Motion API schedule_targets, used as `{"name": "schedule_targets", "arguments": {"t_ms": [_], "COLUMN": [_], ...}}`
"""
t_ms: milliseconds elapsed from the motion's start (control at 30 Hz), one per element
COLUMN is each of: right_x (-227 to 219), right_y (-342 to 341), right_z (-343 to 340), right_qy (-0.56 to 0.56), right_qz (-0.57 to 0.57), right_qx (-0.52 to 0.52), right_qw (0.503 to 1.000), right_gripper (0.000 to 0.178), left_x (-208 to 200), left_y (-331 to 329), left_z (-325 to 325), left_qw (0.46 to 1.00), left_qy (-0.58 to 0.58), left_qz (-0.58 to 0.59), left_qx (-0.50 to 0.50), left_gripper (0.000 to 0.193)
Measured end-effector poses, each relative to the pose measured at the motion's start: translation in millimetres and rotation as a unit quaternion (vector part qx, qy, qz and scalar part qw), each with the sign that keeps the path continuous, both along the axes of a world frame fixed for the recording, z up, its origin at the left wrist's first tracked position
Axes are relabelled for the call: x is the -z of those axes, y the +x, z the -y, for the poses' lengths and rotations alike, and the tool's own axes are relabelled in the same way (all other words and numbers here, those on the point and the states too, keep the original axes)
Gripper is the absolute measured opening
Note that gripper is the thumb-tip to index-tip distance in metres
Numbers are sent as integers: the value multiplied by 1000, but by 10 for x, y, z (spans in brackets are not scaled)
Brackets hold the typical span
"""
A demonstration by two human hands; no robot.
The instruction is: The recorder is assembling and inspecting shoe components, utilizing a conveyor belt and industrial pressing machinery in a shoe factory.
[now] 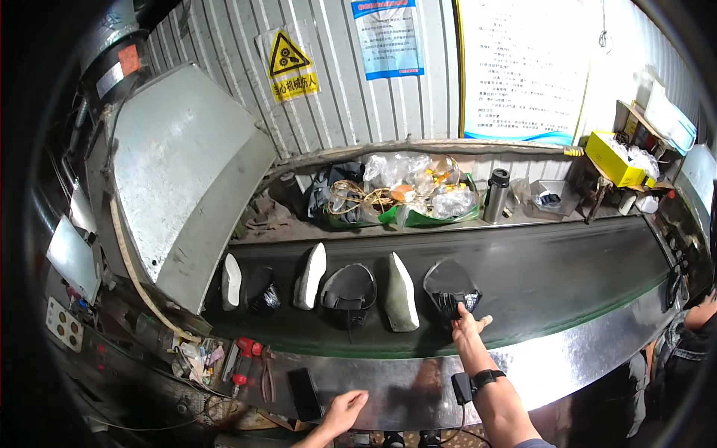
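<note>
Upper [448, 278]: rightmost on belt [553, 272], beside white last [402, 300].
Right hand [467, 324]: at its near edge; can't tell if you're gripping.
Left hand [346, 410]: looks empty, closure unclear.
Handling: guide lightly, don't crush.

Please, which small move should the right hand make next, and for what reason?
Probably the right hand should let go of the black shoe piece and draw back a little: the piece seems to rest on the dark belt already, in a row with the pale shoe mould beside it, and the fingers are at its near edge.
</note>
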State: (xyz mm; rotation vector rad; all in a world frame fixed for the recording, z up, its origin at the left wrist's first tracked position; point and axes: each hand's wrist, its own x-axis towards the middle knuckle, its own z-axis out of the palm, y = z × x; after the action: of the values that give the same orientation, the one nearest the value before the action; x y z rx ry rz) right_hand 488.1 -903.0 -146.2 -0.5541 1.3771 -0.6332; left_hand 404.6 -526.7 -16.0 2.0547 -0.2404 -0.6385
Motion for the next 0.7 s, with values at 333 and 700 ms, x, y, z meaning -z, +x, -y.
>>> {"name": "schedule_targets", "arguments": {"t_ms": [333, 700], "right_x": [-1013, -783], "right_y": [-2806, -3759], "right_z": [-446, -1000], "right_qy": [123, 70], "right_qz": [277, 216], "right_qx": [-176, -150], "right_qw": [937, 962], "right_gripper": [70, 61], "left_x": [781, 955], "left_y": [1123, 1359], "left_z": [1433, 1921], "left_qw": [998, 978], "left_qy": [4, 163], "left_qz": [64, 67], "left_qx": [-21, -107], "left_gripper": [79, 105]}}
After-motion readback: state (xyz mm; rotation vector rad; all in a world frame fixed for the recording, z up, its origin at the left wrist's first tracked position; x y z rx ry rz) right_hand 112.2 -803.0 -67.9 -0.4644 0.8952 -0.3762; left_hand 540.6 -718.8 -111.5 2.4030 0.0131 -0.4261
